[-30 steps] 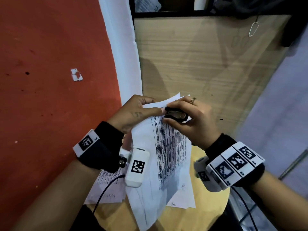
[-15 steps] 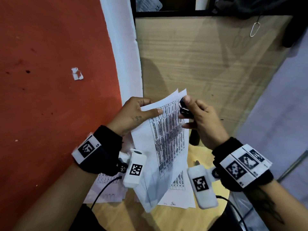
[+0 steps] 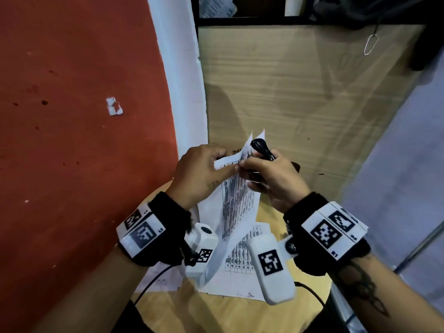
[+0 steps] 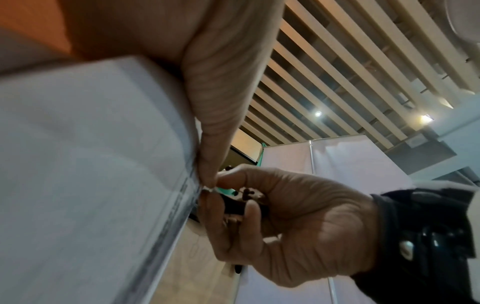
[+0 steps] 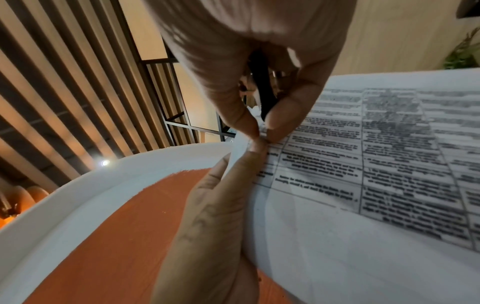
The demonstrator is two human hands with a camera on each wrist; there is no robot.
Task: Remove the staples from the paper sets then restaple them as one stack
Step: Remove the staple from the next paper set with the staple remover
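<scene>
My left hand [image 3: 216, 168] holds a printed paper set [image 3: 237, 203] upright by its top corner, thumb [image 4: 215, 123] pressed on the sheet. My right hand [image 3: 249, 168] grips a black staple remover [image 3: 260, 147], whose end sticks up past the paper's top edge. The right thumb and forefinger [image 5: 259, 127] pinch the same paper corner, right against the left thumb [image 5: 221, 205]. In the right wrist view the remover [image 5: 262, 86] lies tucked inside the right hand, above the printed table on the paper [image 5: 363, 164]. I cannot make out a staple.
More printed sheets [image 3: 242, 258] lie on the round wooden table [image 3: 240, 313] under my hands, another sheet [image 3: 158, 280] at its left. A wooden panel [image 3: 300, 92] stands behind, a red wall [image 3: 72, 140] to the left. Cables run from both wrist cameras.
The right hand turned the staple remover away from the paper's top so that it points up, and its thumb and forefinger moved onto the corner beside the left thumb. The paper tilted more upright.
</scene>
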